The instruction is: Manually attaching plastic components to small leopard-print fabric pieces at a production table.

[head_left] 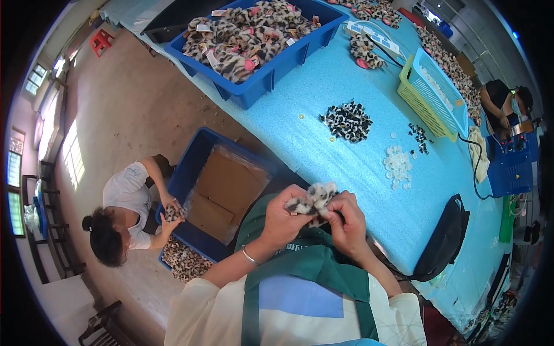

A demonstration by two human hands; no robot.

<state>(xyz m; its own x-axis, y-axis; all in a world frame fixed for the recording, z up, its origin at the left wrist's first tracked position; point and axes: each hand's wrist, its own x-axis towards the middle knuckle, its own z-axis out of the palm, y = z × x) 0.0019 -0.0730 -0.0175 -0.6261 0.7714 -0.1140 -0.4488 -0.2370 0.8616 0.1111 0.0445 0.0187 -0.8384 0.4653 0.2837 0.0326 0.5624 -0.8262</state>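
Observation:
In front of my green apron I hold a small spotted plush piece [321,195], furry in white, grey and black. My left hand [281,222], with a bracelet at the wrist, is closed round its left side. The fingers of my right hand [348,224] pinch its right side. My fingers hide part of the plush piece. Beyond my hands, on the blue table [288,138], lies a pile of small black-and-white pieces [347,121]. Right of that are translucent round plastic pieces [397,166] and a few small black parts [419,138].
A blue bin of spotted plush [259,75] stands on the table's far left. Yellow and blue baskets [430,109], a power strip [372,36] and a black bag [443,239] lie rightward. Left, a seated person [130,196] handles plush beside a blue crate [202,141]. Another person sits far right.

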